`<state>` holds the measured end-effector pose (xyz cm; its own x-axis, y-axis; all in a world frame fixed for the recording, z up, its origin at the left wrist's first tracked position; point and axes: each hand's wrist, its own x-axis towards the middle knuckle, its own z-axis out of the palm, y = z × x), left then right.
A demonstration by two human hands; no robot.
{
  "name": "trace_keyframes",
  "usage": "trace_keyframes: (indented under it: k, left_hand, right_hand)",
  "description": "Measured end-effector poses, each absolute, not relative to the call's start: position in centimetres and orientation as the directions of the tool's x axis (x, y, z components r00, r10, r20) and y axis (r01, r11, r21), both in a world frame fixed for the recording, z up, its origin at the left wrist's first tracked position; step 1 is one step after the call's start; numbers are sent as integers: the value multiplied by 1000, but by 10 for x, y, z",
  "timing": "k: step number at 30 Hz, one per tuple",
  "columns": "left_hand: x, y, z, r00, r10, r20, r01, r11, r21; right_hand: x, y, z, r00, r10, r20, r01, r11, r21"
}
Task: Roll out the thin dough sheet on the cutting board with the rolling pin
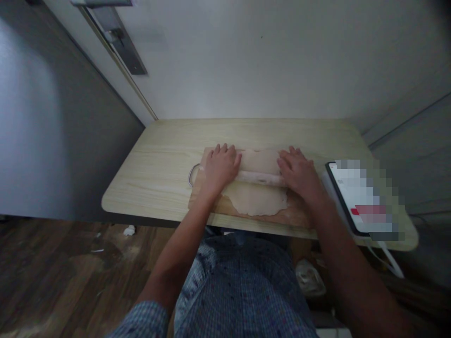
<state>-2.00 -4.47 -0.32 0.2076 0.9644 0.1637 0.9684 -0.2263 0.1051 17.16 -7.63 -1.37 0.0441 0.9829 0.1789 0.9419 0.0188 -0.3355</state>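
Observation:
A wide, thin sheet of pale dough (259, 199) lies on a wooden cutting board (218, 206), its edges uneven. Across it runs a whitish rolling pin (259, 178), with dough showing on both its near and far sides. My left hand (221, 166) lies over the pin's left end, palm down, fingers stretched out past it. Over the right end rests my right hand (298, 171), fingers reaching forward and thumb towards the middle. Both ends of the pin are hidden under my hands.
The board, with a metal ring handle (191, 175) at its left, rests on a light wood-grain table (151, 173). To the right lies a lit phone or tablet (359, 197), partly blurred, with a white cable (391, 260). A white door (246, 70) rises behind the table.

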Motion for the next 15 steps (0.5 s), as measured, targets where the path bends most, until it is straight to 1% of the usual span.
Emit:
trace_keyframes:
  k: [3,4,7,9,12,15]
  left_hand:
    - [-28,-89,-7,224,951,212,962,-251,108]
    - [-32,-108,-9,231,949,214,959,-260,117]
    - [-44,-161,-12,216,960,178,954,-247,171]
    - [-51,-184,-14,219,962,160,953,-246,175]
    - [-54,-186,-18,262,951,164,942,-289,171]
    - [-46,-149,-20,251,941,227,949,-285,132]
  right_hand:
    - [165,-118,-17,-46,980,192,955,99,-278]
    - [161,-136,-19,-50,977,207,964,102,-246]
    - [152,-187,-25,-82,967,240,978,124,-166]
    - [148,-211,-30,-100,958,269,981,141,-137]
    - [145,-216,-36,-107,953,285,981,147,-123]
    - [145,-185,-34,-78,945,318,986,120,-117]
